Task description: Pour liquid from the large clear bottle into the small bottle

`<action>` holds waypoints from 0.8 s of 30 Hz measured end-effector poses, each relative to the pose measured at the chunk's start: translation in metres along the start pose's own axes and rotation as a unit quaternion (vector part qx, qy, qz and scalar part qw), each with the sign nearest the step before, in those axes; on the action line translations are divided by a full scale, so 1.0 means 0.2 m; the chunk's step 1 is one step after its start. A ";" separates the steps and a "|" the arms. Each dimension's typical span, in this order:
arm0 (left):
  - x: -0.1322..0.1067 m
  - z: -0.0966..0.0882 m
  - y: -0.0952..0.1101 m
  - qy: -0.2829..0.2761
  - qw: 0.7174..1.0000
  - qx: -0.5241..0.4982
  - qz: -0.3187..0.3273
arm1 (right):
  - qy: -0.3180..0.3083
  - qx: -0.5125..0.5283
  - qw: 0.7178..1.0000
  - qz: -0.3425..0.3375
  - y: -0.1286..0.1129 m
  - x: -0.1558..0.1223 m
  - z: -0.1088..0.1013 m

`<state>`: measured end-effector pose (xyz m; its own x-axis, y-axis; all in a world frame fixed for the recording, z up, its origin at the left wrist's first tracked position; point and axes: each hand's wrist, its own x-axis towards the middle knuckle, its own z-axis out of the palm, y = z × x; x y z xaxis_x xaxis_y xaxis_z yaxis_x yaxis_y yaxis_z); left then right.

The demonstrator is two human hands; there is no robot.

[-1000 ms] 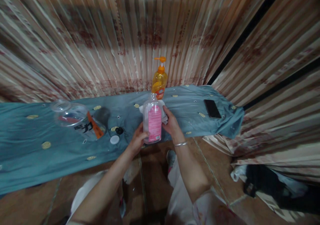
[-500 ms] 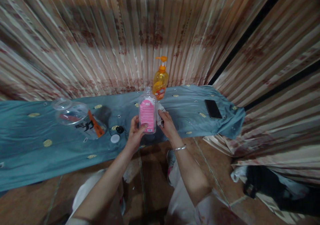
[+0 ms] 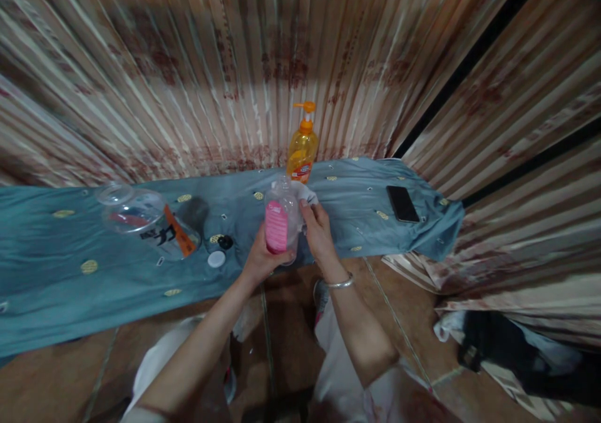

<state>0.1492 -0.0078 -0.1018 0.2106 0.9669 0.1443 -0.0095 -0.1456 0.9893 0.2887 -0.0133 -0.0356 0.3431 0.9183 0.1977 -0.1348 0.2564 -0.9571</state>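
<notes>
A clear plastic bottle (image 3: 277,226) with a pink label and an uncapped neck is gripped low down by my left hand (image 3: 263,257), thumb across its front. My right hand (image 3: 319,229) pinches a white tissue or cloth (image 3: 306,193) against the bottle's right side near the shoulder. Just behind the bottle, an orange pump bottle (image 3: 303,154) of yellow liquid stands upright on the blue cloth. To the left of my hands lie a white round cap (image 3: 216,259) and a small black piece (image 3: 226,242).
A large clear jar (image 3: 150,223) with an orange and black label lies on the left of the cloth-covered bench (image 3: 113,291). At the right end is a black phone (image 3: 402,204). Pleated curtains (image 3: 263,79) hang behind; a dark bag-like bundle (image 3: 498,348) sits lower right.
My left hand has turned the bottle so its label faces more to the left, and lowered it slightly. My right hand has moved the white tissue or cloth up toward the bottle's shoulder.
</notes>
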 end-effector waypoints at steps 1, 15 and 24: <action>-0.01 0.00 0.01 -0.017 1.000 -0.010 0.001 | 0.006 0.012 1.000 0.011 0.00 0.01 -0.01; -0.07 0.02 0.09 -0.072 0.978 -0.184 -0.072 | -0.055 0.134 0.972 0.183 0.15 0.04 0.02; -0.03 -0.01 0.05 0.008 0.977 -0.199 -0.078 | -0.003 0.120 0.982 0.143 0.15 0.05 0.03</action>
<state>0.1451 -0.0140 -0.0927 0.2253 0.9742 -0.0120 -0.3589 0.0944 0.9286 0.2832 0.0053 -0.0608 0.2540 0.9646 -0.0705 -0.4405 0.0505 -0.8963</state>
